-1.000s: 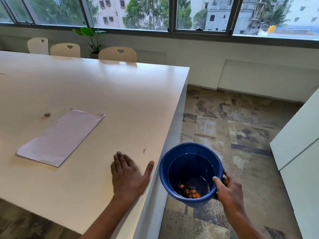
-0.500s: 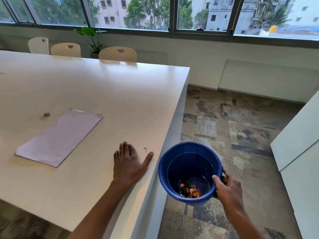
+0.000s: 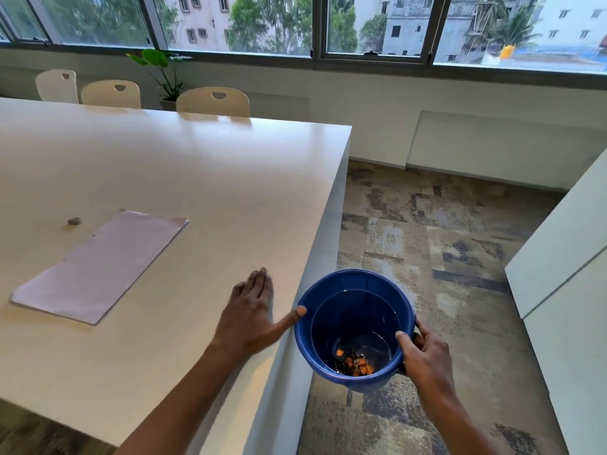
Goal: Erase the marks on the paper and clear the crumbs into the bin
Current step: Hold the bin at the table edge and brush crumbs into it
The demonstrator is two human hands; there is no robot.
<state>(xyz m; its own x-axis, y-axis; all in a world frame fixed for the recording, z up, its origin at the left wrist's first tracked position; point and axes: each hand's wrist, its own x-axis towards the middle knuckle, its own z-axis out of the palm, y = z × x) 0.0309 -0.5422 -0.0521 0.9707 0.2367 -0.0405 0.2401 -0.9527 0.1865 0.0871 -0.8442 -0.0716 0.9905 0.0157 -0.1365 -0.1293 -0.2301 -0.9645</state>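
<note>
While the left hand (image 3: 249,310) lies flat on the white table (image 3: 197,175) with straight fingers, its thumb sticks out to the rim of the blue bin (image 3: 353,273). The right hand (image 3: 423,353) grips the bin's right side and holds it beside the table's edge. Orange and dark bits (image 3: 354,361) lie inside. The paper (image 3: 101,264) lies well left of both hands, with a small grey lump (image 3: 74,221) near it.

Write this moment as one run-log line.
left hand: flat on table edge | right hand: grips bin | paper: on table
</note>
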